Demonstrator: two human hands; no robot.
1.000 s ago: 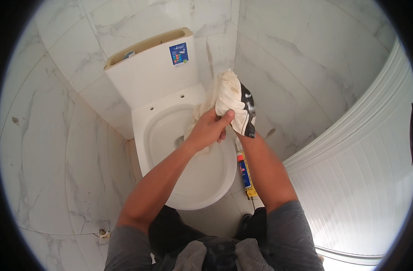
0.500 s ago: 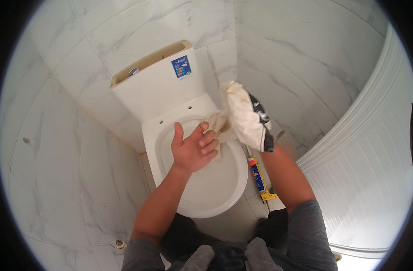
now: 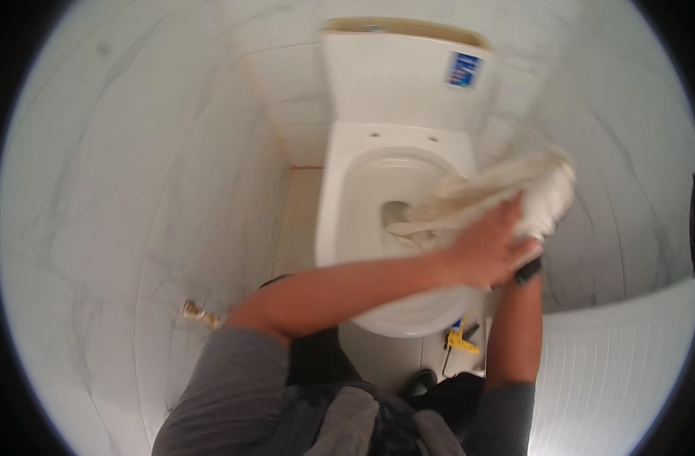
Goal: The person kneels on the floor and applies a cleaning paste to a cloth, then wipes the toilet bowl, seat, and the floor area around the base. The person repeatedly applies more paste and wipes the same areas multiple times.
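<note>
An off-white cloth [image 3: 477, 186] with a dark edge covers my right hand, and only the forearm and wrist show below it. Whether the fingers inside are closed is hidden. Part of the cloth hangs left and down into the bowl of a white toilet [image 3: 332, 205]. My left hand [image 3: 488, 243] reaches across the bowl to the right wrist. Its fingers, partly blurred, press round the cloth beside the dark edge.
The toilet's cistern [image 3: 401, 83] has no lid and bears a blue sticker [image 3: 464, 70]. On the floor right of the bowl lies a yellow caulking gun [image 3: 461, 340]. Marble-patterned walls [image 3: 165, 167] stand close, with a white ribbed panel [image 3: 613, 365] at right and a brass fitting [image 3: 201, 314] at left.
My left hand has swung right, from above the bowl onto the cloth at my right wrist. The cloth and right hand have moved right. The view has turned, shifting the toilet within it.
</note>
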